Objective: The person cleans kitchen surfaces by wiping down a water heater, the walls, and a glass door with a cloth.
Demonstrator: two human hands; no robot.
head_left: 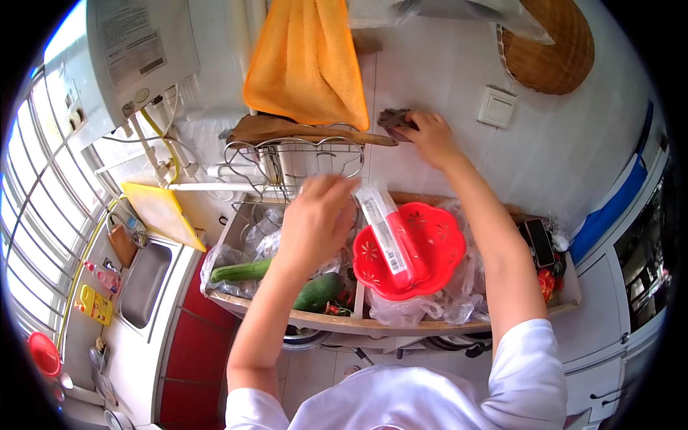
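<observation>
My right hand (430, 141) reaches to the tiled wall, its fingers closed on a crumpled dark grey-brown rag (393, 118) that touches the wall. Beside the rag ends a long brown wooden piece (308, 132) lying across the top of a wire rack (351, 159). Just in front of that rack is my left hand (319, 223), slightly blurred, with fingers bent; I cannot make out whether it holds anything. Between my arms a red flower-shaped plastic basket (446, 247) holds a red-and-white wrapped packet (390, 240). An orange towel (308, 64) hangs above the rack.
Below my hands, a wooden-edged drawer-like box (401, 324) contains plastic bags, a long green vegetable (241, 271), a dark green one (317, 292) and a phone (539, 242). A sink (147, 287) and yellow cutting board (163, 213) are left. A switch (497, 107) and woven basket (555, 50) are right.
</observation>
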